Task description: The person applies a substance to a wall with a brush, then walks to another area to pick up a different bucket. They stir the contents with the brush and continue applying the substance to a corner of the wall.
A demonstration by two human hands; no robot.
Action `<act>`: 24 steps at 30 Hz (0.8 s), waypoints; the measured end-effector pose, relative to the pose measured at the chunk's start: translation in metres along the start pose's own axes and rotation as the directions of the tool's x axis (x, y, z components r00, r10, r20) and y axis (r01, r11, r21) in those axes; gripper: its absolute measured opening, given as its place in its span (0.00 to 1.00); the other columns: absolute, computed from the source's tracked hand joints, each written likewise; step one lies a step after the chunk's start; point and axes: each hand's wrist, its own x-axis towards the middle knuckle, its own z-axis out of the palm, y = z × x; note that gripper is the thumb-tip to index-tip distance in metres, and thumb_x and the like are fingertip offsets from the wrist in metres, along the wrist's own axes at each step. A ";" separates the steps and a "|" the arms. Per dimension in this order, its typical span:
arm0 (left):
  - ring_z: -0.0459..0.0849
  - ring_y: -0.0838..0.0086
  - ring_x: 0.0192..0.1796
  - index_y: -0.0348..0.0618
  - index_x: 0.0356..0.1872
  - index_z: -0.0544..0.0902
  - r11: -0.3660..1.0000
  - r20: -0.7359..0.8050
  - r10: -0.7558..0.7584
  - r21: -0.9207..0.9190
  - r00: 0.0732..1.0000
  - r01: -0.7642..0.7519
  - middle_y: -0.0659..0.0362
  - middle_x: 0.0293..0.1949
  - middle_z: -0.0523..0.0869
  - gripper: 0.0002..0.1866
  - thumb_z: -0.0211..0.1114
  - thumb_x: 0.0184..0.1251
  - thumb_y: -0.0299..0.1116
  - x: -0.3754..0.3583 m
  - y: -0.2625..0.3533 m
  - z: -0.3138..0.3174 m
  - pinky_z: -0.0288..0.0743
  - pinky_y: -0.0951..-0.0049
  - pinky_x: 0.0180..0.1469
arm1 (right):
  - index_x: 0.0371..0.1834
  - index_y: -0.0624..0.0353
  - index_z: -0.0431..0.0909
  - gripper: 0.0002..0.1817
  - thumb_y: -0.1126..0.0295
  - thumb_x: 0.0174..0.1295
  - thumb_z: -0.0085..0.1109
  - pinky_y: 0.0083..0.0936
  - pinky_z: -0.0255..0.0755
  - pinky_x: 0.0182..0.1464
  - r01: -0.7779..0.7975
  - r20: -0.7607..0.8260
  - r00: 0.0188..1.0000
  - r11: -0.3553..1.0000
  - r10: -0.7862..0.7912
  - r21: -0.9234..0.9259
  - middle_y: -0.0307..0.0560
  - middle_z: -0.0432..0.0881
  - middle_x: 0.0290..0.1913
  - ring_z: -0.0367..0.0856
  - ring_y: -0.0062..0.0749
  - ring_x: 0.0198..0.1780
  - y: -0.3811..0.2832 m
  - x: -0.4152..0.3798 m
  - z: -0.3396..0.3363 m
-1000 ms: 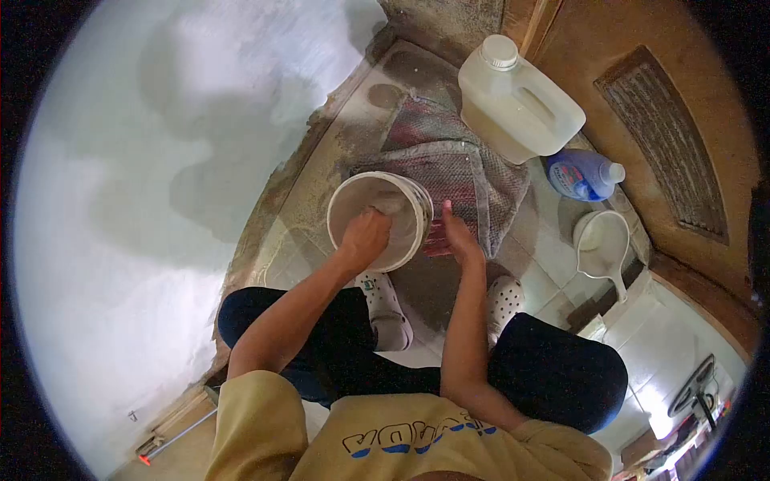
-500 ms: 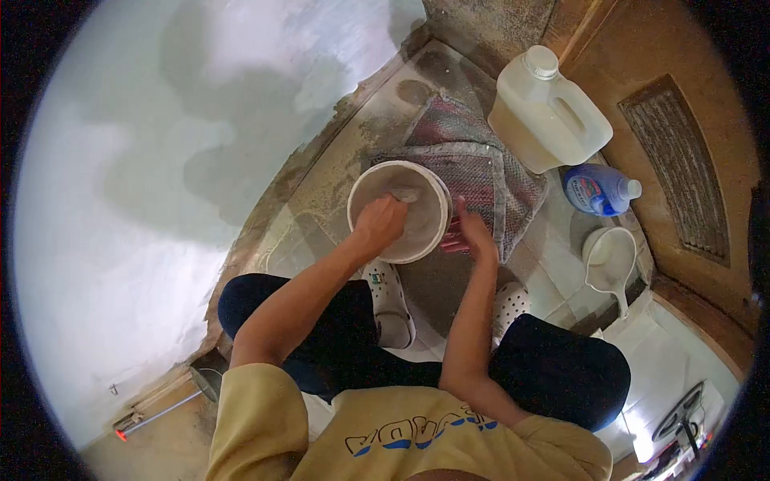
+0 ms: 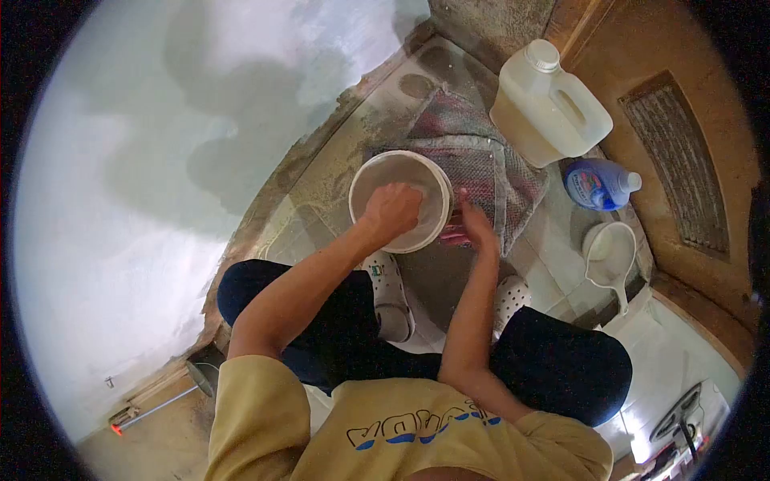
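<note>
The left grip [image 3: 395, 210] is down inside the bucket [image 3: 369, 188], its fingers curled narrow with the knuckles up; whether it closes on anything cannot be told, as the back of the hand hides the fingertips. The bucket surrounds that grip, its mouth facing up toward the wearer. The right grip [image 3: 475, 226] is wide, thumb raised and fingers spread at the outer wall, holding nothing in its palm; how firmly it bears on the wall does not show.

To work well here, the right grip should probably lie flat on the wall as a brace, since a light bucket may slide or tip when the left one presses. Pushing toward the brace looks steadier than pushing away from it, and keeping the left wrist clear of the rim should leave room to move.

Beyond the right grip lies the mat [image 3: 473, 164], with the jug [image 3: 525, 120] past it; the bottle [image 3: 593, 184] and dipper [image 3: 609, 250] are farther to its right, clear of both elbows.
</note>
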 end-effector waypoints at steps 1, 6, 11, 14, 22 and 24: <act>0.85 0.53 0.38 0.38 0.31 0.83 1.000 0.003 0.001 -0.001 1.000 -0.001 0.46 0.34 0.84 0.11 0.67 0.47 0.32 0.001 -0.001 0.003 0.81 0.56 0.38 | 0.44 0.67 0.74 0.46 0.26 0.57 0.37 0.42 0.83 0.29 -0.006 -0.006 1.000 1.000 0.006 0.001 0.57 0.81 0.33 0.85 0.48 0.27 0.002 0.002 0.000; 0.85 0.52 0.37 0.36 0.29 0.83 0.989 -0.030 0.145 0.007 0.989 -0.144 0.44 0.32 0.84 0.10 0.67 0.45 0.32 0.003 -0.006 0.031 0.81 0.55 0.38 | 0.44 0.67 0.74 0.45 0.27 0.57 0.38 0.42 0.82 0.28 -0.028 -0.002 1.000 1.000 0.028 -0.002 0.55 0.81 0.33 0.84 0.47 0.27 0.000 0.003 -0.001; 0.85 0.54 0.38 0.38 0.31 0.85 0.992 0.142 0.096 0.070 0.985 -0.107 0.46 0.32 0.85 0.09 0.62 0.48 0.28 -0.010 0.000 0.011 0.80 0.58 0.40 | 0.46 0.66 0.75 0.44 0.28 0.59 0.36 0.42 0.82 0.29 -0.017 0.024 1.000 0.999 0.018 -0.032 0.57 0.81 0.35 0.85 0.47 0.29 -0.004 -0.001 0.003; 0.85 0.53 0.38 0.38 0.30 0.84 0.999 0.136 0.023 0.023 0.990 -0.026 0.46 0.32 0.85 0.09 0.62 0.47 0.28 -0.024 0.003 -0.020 0.80 0.57 0.41 | 0.47 0.73 0.74 0.48 0.28 0.58 0.38 0.39 0.83 0.30 -0.015 -0.015 1.000 0.994 0.013 -0.105 0.59 0.82 0.38 0.85 0.46 0.31 -0.006 -0.006 0.001; 0.81 0.56 0.28 0.31 0.27 0.81 0.957 -0.046 0.084 -0.273 0.995 -0.094 0.47 0.25 0.83 0.09 0.60 0.54 0.30 -0.122 -0.056 -0.156 0.75 0.62 0.33 | 0.44 0.74 0.74 0.35 0.43 0.67 0.44 0.35 0.80 0.22 0.043 -0.151 0.982 0.907 -0.116 -0.419 0.57 0.83 0.33 0.85 0.44 0.25 -0.024 -0.022 -0.025; 0.75 0.72 0.23 0.31 0.30 0.82 0.676 -0.145 -0.102 -0.736 0.984 -0.039 0.59 0.19 0.78 0.13 0.59 0.64 0.33 -0.141 -0.060 -0.172 0.69 0.72 0.28 | 0.42 0.74 0.74 0.33 0.45 0.68 0.45 0.35 0.79 0.21 0.045 -0.149 0.984 0.944 -0.098 -0.326 0.57 0.83 0.32 0.84 0.44 0.24 -0.048 -0.055 -0.013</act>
